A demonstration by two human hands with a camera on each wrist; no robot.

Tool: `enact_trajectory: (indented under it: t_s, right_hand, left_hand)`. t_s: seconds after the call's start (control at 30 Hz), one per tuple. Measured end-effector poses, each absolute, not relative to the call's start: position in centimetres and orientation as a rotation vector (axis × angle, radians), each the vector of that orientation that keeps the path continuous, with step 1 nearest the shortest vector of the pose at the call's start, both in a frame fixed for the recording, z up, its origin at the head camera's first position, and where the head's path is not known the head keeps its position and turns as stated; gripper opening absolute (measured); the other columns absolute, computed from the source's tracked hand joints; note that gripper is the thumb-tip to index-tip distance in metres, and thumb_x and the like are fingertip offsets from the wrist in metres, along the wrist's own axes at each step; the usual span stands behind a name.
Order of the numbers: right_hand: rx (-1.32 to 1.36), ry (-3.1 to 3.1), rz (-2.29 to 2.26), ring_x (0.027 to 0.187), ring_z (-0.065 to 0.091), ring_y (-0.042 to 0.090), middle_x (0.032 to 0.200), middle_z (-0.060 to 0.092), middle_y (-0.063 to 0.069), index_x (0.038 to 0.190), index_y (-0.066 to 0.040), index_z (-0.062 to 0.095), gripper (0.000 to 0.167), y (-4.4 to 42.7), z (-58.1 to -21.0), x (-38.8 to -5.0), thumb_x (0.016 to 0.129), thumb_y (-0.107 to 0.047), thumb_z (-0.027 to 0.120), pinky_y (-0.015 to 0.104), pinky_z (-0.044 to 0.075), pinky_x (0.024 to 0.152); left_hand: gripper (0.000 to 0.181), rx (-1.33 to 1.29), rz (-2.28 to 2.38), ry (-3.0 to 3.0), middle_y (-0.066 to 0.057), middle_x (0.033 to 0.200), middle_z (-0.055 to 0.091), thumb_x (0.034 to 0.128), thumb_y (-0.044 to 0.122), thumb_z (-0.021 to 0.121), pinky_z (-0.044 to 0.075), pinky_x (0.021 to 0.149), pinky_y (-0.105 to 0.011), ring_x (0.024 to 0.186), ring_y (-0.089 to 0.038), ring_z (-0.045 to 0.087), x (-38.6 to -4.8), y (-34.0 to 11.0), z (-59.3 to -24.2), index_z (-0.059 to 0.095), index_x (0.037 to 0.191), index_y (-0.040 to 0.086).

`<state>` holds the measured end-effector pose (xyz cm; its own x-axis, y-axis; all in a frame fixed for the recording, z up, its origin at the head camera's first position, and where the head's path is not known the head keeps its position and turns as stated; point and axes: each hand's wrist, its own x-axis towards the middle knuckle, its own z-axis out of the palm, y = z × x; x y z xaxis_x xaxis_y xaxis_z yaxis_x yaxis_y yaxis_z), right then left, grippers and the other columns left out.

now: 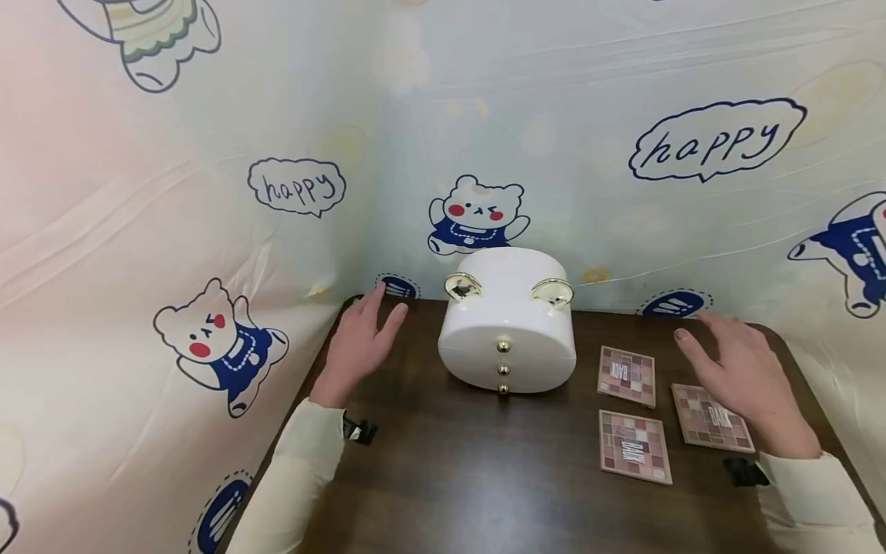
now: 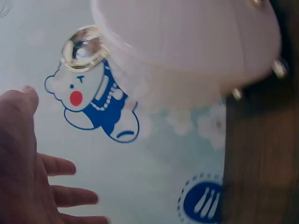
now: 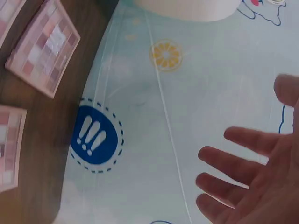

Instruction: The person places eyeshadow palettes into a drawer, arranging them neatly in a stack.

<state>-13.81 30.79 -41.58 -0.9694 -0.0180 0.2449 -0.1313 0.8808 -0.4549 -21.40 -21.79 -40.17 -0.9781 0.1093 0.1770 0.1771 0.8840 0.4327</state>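
Observation:
A glossy white rounded case (image 1: 508, 338) with gold-rimmed ear-like rings and gold balls down its front stands at the back middle of the table. To its left my left hand (image 1: 358, 342) hovers with fingers extended, apart from the case; the left wrist view shows the hand (image 2: 28, 163) holding nothing. My right hand (image 1: 747, 373) is raised over the right side with spread, relaxed fingers, partly covering one pink palette (image 1: 709, 419) in the head view. Two more palettes lie nearby, one behind (image 1: 626, 375) and one in front (image 1: 634, 446). In the right wrist view that hand (image 3: 257, 172) is bare of any object.
The dark brown table (image 1: 498, 469) fills the lower middle. Fabric walls (image 1: 588, 192) printed with bears and "happy" bubbles rise close along its back, left and right edges. Both wrists wear black straps, such as the left strap (image 1: 360, 429).

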Motion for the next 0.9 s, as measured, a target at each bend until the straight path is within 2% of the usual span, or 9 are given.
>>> enact_trajectory:
  t_s: [0.17, 0.3, 0.43, 0.57, 0.67, 0.8, 0.9]
  right_hand:
    - [-0.006, -2.801, 0.906, 0.116, 0.046, 0.059, 0.131, 0.050, 0.038, 0.145, 0.008, 0.041, 0.063, 30.2, -41.6, -13.6, 0.106, -0.041, 0.046, 0.072, 0.037, 0.086]
    - [-0.070, -2.816, 1.025, 0.116, 0.050, 0.054, 0.131, 0.052, 0.035, 0.147, 0.005, 0.041, 0.065, 29.5, -41.8, -13.5, 0.106, -0.046, 0.045, 0.069, 0.041, 0.084]
    - [-0.077, -2.824, 1.085, 0.116, 0.051, 0.052, 0.133, 0.052, 0.034, 0.146, 0.005, 0.042, 0.067, 28.6, -42.2, -13.3, 0.105, -0.048, 0.045, 0.067, 0.043, 0.084]
    - [-0.074, -2.793, 1.188, 0.113, 0.053, 0.047, 0.132, 0.054, 0.031, 0.145, 0.002, 0.045, 0.062, 27.5, -42.4, -13.1, 0.106, -0.046, 0.045, 0.062, 0.046, 0.082]
    - [-0.061, -2.759, 1.318, 0.108, 0.060, 0.031, 0.130, 0.057, 0.027, 0.144, 0.001, 0.048, 0.058, 26.8, -42.4, -12.8, 0.107, -0.043, 0.045, 0.043, 0.051, 0.081]
    - [-0.045, -2.668, 1.541, 0.095, 0.065, 0.004, 0.125, 0.062, 0.023, 0.143, 0.002, 0.049, 0.054, 25.7, -42.5, -12.7, 0.108, -0.039, 0.045, 0.016, 0.049, 0.076]
    - [-0.026, -2.591, 1.676, 0.092, 0.067, 0.003, 0.118, 0.066, 0.015, 0.142, 0.003, 0.049, 0.053, 24.9, -42.6, -12.9, 0.108, -0.038, 0.045, 0.015, 0.050, 0.078]
  left_hand:
    - [0.090, -0.129, -1.119, -2.907, -0.018, 0.154, 0.042, 0.0945, 0.075, 0.039, 0.037, 0.108, -0.056, 0.136, -0.037, 0.044, -21.9, -20.7, -40.2, 0.036, 0.155, 0.009]
    - [0.086, -0.069, -1.356, -2.853, -0.015, 0.142, 0.054, 0.0925, 0.075, 0.045, 0.050, 0.096, -0.051, 0.122, -0.033, 0.058, -22.4, -19.7, -40.6, 0.044, 0.150, 0.011]
    - [0.081, -0.023, -1.503, -2.810, -0.013, 0.132, 0.061, 0.0907, 0.071, 0.055, 0.056, 0.086, -0.044, 0.106, -0.030, 0.066, -22.9, -18.4, -41.0, 0.053, 0.143, 0.010]
    - [0.076, 0.008, -1.558, -2.848, -0.012, 0.127, 0.063, 0.0884, 0.067, 0.063, 0.057, 0.085, -0.042, 0.101, -0.029, 0.068, -23.5, -17.1, -41.7, 0.060, 0.135, 0.008]
    - [0.072, 0.052, -1.567, -2.891, -0.011, 0.124, 0.064, 0.0871, 0.066, 0.066, 0.056, 0.087, -0.043, 0.101, -0.028, 0.067, -23.7, -16.2, -42.2, 0.064, 0.130, 0.009]
    - [0.070, 0.096, -1.541, -2.919, -0.009, 0.121, 0.066, 0.0853, 0.068, 0.067, 0.054, 0.089, -0.045, 0.104, -0.027, 0.063, -23.9, -15.4, -42.4, 0.068, 0.126, 0.011]
    - [0.073, 0.104, -1.539, -2.924, -0.009, 0.121, 0.066, 0.0826, 0.071, 0.067, 0.053, 0.090, -0.047, 0.106, -0.028, 0.061, -24.2, -14.9, -42.4, 0.069, 0.124, 0.011]
